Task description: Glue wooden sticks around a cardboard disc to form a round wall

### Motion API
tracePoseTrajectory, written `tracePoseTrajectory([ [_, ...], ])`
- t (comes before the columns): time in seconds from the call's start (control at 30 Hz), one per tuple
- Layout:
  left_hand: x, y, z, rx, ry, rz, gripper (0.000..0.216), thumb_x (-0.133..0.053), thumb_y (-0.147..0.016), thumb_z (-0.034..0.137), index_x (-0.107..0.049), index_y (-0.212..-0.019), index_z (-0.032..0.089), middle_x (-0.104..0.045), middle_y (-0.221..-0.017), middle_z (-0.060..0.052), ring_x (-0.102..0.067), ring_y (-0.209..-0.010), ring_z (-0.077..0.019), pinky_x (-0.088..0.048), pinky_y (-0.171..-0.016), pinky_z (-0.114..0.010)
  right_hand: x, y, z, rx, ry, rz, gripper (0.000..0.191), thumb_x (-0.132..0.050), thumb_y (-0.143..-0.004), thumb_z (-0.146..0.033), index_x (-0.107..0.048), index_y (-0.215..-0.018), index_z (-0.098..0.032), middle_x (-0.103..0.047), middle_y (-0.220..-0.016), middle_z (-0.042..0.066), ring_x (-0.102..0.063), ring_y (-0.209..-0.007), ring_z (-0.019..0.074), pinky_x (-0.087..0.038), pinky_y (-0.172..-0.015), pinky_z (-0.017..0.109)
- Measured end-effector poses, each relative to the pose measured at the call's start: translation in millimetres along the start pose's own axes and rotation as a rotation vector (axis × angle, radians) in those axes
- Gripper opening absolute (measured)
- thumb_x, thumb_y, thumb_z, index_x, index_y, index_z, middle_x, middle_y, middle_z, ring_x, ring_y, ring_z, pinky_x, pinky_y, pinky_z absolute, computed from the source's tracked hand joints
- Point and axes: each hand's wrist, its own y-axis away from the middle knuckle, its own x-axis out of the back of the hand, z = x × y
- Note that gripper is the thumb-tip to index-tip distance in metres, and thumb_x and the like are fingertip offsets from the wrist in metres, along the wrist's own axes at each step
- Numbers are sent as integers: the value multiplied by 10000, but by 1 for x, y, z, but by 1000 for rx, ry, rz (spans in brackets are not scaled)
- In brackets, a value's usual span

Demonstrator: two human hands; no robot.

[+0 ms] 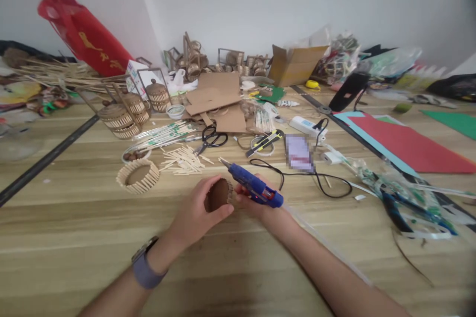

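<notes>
In my left hand is a small round cardboard cup, tilted with its opening toward me; thumb and fingers close around its rim. My right hand grips a blue hot glue gun, its nozzle aimed up and left, above and beyond the cup. A small red light glows on the gun's body. Left of my hands lies a ring of short wooden sticks around a cardboard base. Behind it is a loose pile of cut wooden sticks.
Black scissors, a yellow-black utility knife and a phone lie beyond my hands. A black cord loops at right. Cardboard sheets and small wooden bucket models stand farther back. Red paper covers the right side.
</notes>
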Motion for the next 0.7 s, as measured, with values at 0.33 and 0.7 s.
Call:
tracePoseTrajectory([
  [0.33,-5,4,-3,-72,-22,-33,546,-690,-808,491,-560,-1267,226,-621,-1299,-111,-572,-1204,-307,-447,-1040,-487,5,4,-2,12,122,-10,175,-714,-753,-366,-660,-838,-223,-726,-803,19,-678,-730,202,-541,-701,345],
  [0.7,-11,8,-3,-51,-17,-7,563,-709,-798,496,-556,-1277,243,-635,-1293,-103,-589,-1184,-315,-457,-1023,-494,6,7,0,73,228,23,126,-680,-792,-338,-651,-847,-227,-716,-792,16,-664,-709,183,-523,-664,304],
])
